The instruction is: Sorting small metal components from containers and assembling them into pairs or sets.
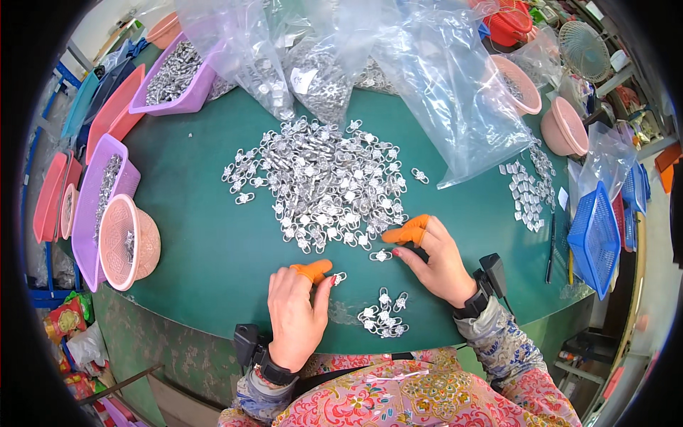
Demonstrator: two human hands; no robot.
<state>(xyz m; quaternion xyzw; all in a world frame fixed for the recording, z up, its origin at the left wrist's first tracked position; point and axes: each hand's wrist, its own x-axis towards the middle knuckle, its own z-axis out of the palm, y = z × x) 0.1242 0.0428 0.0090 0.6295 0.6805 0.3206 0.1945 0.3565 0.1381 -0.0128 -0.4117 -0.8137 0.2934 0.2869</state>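
My left hand (293,313), an orange cover on its index finger, pinches a small silvery metal link piece (341,277) between thumb and index finger. My right hand (440,265) has its orange-covered index finger at the lower right edge of a large heap of similar link pieces (324,178). Its thumb and index finger are apart, and a single loose link piece (381,255) lies just beside the thumb tip. Between my wrists, nearer to me, sits a small cluster of link pieces (384,314).
Clear plastic bags (455,107), some with metal parts inside, lie behind the heap. Purple bins (122,178) and a pink basket (146,245) stand at left. Flat silvery pieces (525,196), a dark pen-like stick (551,248) and a blue basket (596,231) are at right.
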